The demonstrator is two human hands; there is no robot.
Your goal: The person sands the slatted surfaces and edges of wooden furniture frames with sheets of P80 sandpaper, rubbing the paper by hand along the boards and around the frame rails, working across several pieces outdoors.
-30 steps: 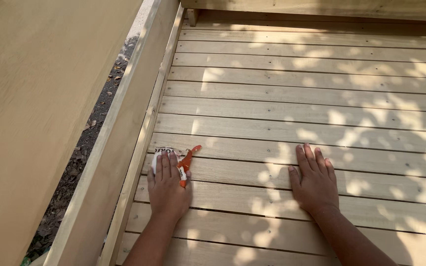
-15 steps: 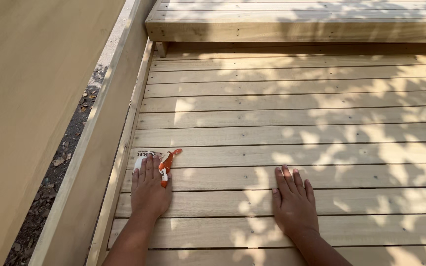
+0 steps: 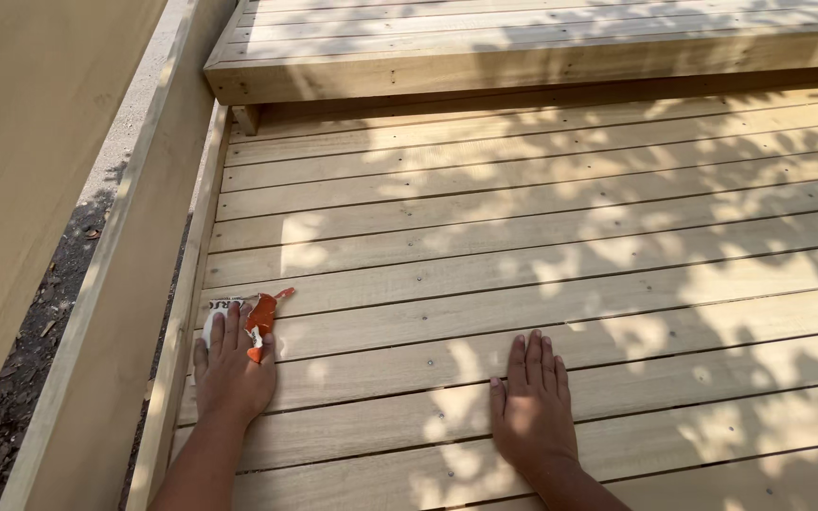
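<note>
My left hand (image 3: 231, 364) lies flat on the pale wooden deck boards (image 3: 542, 255), its fingers pressing down on a crumpled orange and white wrapper (image 3: 256, 316) near the deck's left edge. Only part of the wrapper shows past my fingertips. My right hand (image 3: 532, 407) rests palm down on a bare board to the right, fingers together and pointing away from me, holding nothing.
A raised wooden step (image 3: 523, 52) runs across the far end of the deck. A tall side board (image 3: 134, 284) borders the deck on the left, with a strip of dark soil (image 3: 40, 331) and a tan wall (image 3: 21, 142) beyond it. Leaf shadows dapple the boards.
The view has tilted up and back, bringing the raised step fully into sight. Both hands stay flat on the boards, the left still on the wrapper.
</note>
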